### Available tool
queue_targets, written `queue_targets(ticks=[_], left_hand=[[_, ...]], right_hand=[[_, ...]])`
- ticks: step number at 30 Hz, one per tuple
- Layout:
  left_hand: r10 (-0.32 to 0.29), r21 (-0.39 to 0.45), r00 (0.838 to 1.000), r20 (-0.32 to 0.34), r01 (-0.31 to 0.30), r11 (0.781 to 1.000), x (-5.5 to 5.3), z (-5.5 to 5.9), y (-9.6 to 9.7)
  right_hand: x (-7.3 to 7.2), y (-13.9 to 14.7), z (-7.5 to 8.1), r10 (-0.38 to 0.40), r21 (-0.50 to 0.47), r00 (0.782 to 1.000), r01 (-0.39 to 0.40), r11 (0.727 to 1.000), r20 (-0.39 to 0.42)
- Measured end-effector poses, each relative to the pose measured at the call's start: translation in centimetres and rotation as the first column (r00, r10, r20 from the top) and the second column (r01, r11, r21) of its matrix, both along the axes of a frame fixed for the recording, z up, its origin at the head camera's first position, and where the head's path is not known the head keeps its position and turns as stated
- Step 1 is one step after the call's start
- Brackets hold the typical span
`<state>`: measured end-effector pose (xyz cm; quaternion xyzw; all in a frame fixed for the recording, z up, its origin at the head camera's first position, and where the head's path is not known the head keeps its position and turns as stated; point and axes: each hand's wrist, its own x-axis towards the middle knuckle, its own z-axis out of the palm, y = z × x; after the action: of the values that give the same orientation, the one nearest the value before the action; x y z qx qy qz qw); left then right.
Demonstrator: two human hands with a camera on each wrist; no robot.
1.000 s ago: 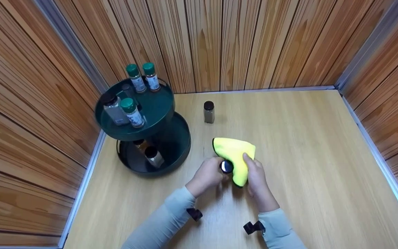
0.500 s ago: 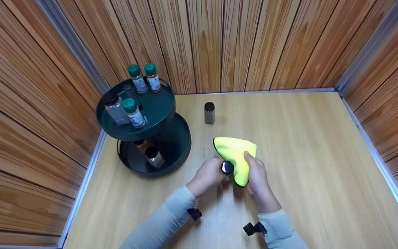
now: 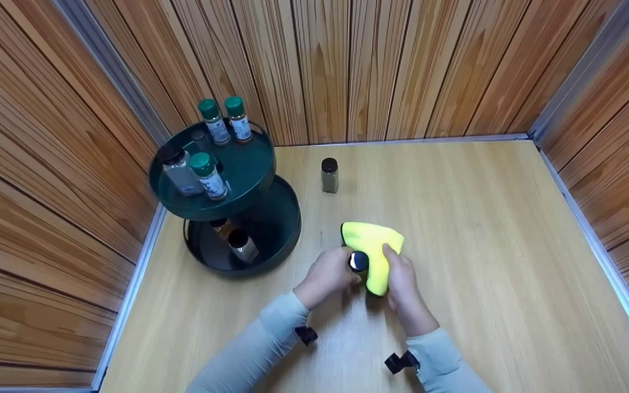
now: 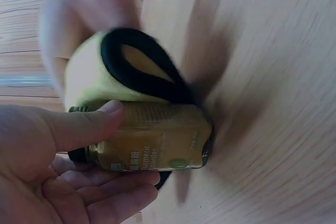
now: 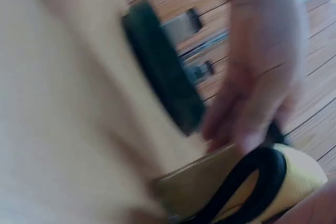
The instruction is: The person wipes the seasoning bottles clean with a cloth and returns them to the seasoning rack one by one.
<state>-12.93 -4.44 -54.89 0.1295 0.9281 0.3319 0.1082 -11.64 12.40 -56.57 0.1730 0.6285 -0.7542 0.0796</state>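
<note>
My left hand (image 3: 330,275) grips a turmeric powder jar (image 4: 152,140) with a dark cap (image 3: 358,261), thumb on one side and fingers on the other. The left wrist view shows its label and the yellow-brown powder inside. In my right hand (image 3: 403,281) is a bright yellow cloth (image 3: 374,240) with a black edge, thumb on top. The cloth lies against the far side of the jar, and its black edging (image 4: 152,85) forms a loop there. In the right wrist view the cloth's edge (image 5: 273,163) overlaps the jar, and the right hand is mostly out of frame.
A dark green two-tier round rack (image 3: 249,185) stands at the left, with green-capped jars (image 3: 211,177) and a black-capped jar (image 3: 182,172) on top. Lower down sits another jar (image 3: 243,246). One dark-capped jar (image 3: 330,176) stands alone at the back. Wooden walls (image 3: 320,71) enclose the table.
The cloth's upper part has shifted slightly down and its folds have changed against the jar. Both hands keep their hold in nearly the same place.
</note>
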Motion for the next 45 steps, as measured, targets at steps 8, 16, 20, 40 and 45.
queue_targets(ticks=[8,16,20,40,45], left_hand=[[-0.013,-0.021,0.999,-0.043,0.012,1.0,0.2,0.0,0.0],[0.016,-0.041,0.999,0.034,-0.014,0.999,-0.1,0.4,0.1],[-0.009,-0.028,1.0,-0.004,0.009,1.0,0.0,0.4,0.0],[-0.026,-0.042,0.998,-0.049,0.024,0.999,-0.1,0.2,0.1],[-0.022,-0.052,0.999,-0.03,0.02,0.998,-0.1,0.2,0.0]], right_hand=[[0.6,0.1,0.8,-0.067,-0.087,0.992,0.057,0.995,-0.105],[0.2,-0.1,-1.0,-0.016,0.035,1.0,0.016,0.999,0.024],[0.2,0.0,0.7,-0.052,-0.056,0.997,0.049,0.997,-0.063],[0.8,0.1,1.1,-0.048,-0.128,0.993,0.034,0.991,-0.112],[0.8,0.0,-0.8,-0.039,-0.06,0.995,0.034,0.998,-0.097]])
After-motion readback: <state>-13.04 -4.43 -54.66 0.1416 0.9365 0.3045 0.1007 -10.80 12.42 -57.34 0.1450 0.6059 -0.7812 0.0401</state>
